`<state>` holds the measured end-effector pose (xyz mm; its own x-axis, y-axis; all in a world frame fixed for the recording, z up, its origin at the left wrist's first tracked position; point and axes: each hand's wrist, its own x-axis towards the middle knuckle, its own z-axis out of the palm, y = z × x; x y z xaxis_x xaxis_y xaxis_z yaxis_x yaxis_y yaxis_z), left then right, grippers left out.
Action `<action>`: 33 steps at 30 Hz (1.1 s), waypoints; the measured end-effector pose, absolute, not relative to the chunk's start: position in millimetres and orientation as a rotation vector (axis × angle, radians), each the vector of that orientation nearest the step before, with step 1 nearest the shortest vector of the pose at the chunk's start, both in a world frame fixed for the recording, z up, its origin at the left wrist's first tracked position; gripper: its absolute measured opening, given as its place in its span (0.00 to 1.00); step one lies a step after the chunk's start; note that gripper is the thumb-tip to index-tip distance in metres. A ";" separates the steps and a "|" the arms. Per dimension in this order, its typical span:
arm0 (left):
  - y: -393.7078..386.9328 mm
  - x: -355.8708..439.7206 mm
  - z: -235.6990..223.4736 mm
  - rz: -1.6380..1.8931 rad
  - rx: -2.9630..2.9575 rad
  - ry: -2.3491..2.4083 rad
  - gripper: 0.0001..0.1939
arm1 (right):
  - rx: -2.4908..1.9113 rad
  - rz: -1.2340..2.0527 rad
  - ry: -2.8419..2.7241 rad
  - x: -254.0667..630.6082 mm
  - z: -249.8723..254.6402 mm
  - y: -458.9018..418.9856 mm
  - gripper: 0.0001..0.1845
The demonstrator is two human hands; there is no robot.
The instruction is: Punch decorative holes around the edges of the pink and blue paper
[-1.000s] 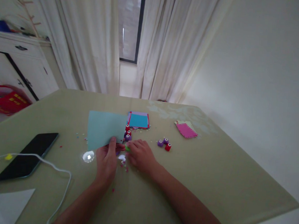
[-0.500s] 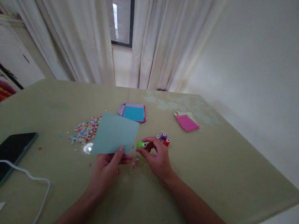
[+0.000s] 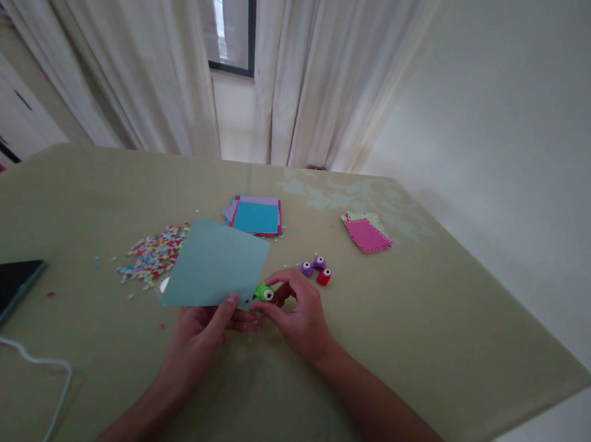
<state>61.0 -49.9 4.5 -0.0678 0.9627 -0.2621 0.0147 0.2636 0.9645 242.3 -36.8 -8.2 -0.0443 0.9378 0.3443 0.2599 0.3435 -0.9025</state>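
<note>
My left hand (image 3: 206,335) pinches the lower right part of a square sheet of pale blue paper (image 3: 215,263), thumb on top and fingers beneath. Between the thumb and forefinger of my right hand (image 3: 295,308) is a small green craft punch (image 3: 265,292) with a round cartoon eye. It sits at the sheet's lower right edge, where a couple of small dark marks show in the paper. Just beyond my right hand stand two purple punches (image 3: 319,262) and a red punch (image 3: 324,277), each with a similar eye. Bits of pink paper (image 3: 258,323) lie below the hands.
Left of the sheet spreads a heap of coloured confetti (image 3: 156,252), partly beside a white round thing (image 3: 165,284). Behind are stacked coloured sheets (image 3: 255,217); farther right, pink and pale green pieces (image 3: 368,235) with notched edges. A dark tablet (image 3: 3,290) and white cable (image 3: 41,360) lie left.
My right hand has brought the green punch left, up to the edge of the blue sheet. Dark marks now show near that edge. The whole view has shifted slightly.
</note>
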 end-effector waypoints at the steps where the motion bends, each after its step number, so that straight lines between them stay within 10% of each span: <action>1: -49.8 61.7 6.1 1.041 0.998 1.384 0.22 | -1.130 0.799 -1.544 242.3 -8.5 -36.7 0.18; 26: -49.9 63.5 4.0 1.045 1.078 1.330 0.21 | -1.066 0.758 -1.620 241.3 -10.1 -39.4 0.17; 33: -48.3 60.6 -1.4 1.001 1.086 1.328 0.18 | -1.043 1.330 -1.245 237.9 -8.4 -33.4 0.23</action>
